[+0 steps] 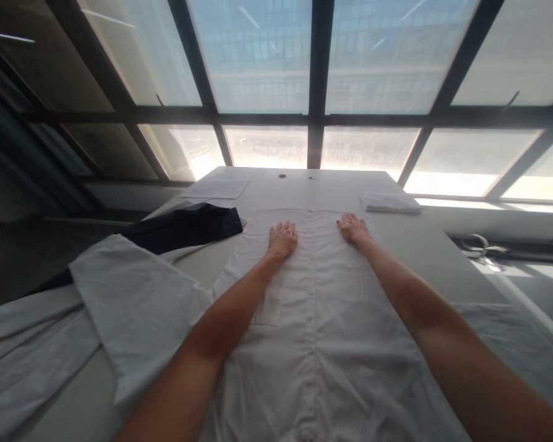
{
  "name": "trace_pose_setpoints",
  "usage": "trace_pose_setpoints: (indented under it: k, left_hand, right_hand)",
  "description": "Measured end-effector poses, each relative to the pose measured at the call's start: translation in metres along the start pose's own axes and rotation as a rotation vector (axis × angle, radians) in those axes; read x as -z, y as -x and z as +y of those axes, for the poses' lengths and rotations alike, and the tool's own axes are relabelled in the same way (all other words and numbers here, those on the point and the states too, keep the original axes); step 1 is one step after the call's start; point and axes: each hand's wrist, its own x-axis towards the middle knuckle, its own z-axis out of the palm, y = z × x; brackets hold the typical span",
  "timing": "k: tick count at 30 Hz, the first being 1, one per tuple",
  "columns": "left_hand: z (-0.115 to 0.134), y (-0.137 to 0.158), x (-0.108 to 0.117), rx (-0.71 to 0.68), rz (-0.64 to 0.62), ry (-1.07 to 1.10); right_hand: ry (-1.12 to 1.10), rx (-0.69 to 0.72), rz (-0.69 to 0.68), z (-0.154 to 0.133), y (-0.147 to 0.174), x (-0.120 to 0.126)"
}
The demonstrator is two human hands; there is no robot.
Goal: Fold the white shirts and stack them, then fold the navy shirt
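Note:
A white button-front shirt (pixel 295 307) lies spread out before me, its row of buttons running down the middle and creases across the lower part. Near its far end my left hand (pixel 283 238) rests flat on the cloth, left of the buttons, fingers apart. My right hand (pixel 352 227) lies on the right side of the shirt by its far edge, palm down with the fingers stretched out. A short sleeve (pixel 133 301) spreads to the left. Neither hand has anything in its grip.
The white table (pixel 341 184) runs up to large windows. A dark navy garment (pixel 188 227) and other pale cloth (pixel 32 344) lie at the left. A folded white cloth (pixel 389 202) sits at the far right. Beyond the right edge is a shiny metal object (pixel 482 248).

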Motion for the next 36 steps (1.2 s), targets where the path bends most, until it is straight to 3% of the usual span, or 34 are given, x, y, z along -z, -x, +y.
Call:
trace_pose_setpoints:
  k: [4, 7, 10, 15, 18, 21, 27, 30, 32, 36]
  left_hand:
    - [0.000, 0.000, 0.000, 0.005, -0.003, 0.005]
    - [0.001, 0.000, 0.002, 0.007, 0.003, 0.003]
    - [0.002, 0.000, 0.004, 0.002, 0.001, 0.004]
    - [0.001, 0.000, 0.006, -0.021, -0.013, -0.002]
    - [-0.001, 0.000, 0.005, -0.037, -0.021, -0.016]
    - [-0.001, 0.000, 0.004, -0.030, -0.016, -0.013]
    - [-0.002, -0.004, 0.002, -0.016, -0.025, 0.004]
    - [-0.002, -0.003, 0.003, -0.014, -0.024, 0.006]
    - [0.002, -0.001, 0.004, -0.146, -0.053, 0.027]
    - [0.013, 0.005, 0.002, -0.549, -0.157, 0.084]
  right_hand:
    - [0.004, -0.079, 0.029, 0.022, 0.006, 0.007]
    - [-0.002, -0.108, 0.055, 0.014, 0.009, 0.008]
    - [-0.020, -0.041, 0.064, -0.020, 0.011, 0.002]
    - [-0.080, 0.274, -0.011, -0.100, 0.025, -0.021]
    - [-0.079, 0.424, -0.041, -0.121, 0.035, -0.031]
    - [-0.030, 0.387, -0.020, -0.103, 0.036, -0.032]
    - [0.088, 0.076, 0.012, -0.005, 0.019, -0.011]
    - [0.116, 0.001, 0.017, 0.027, 0.016, -0.005]
    - [0.122, -0.008, 0.026, 0.035, 0.017, -0.005]
    - [0.117, -0.018, 0.034, 0.033, 0.018, -0.008]
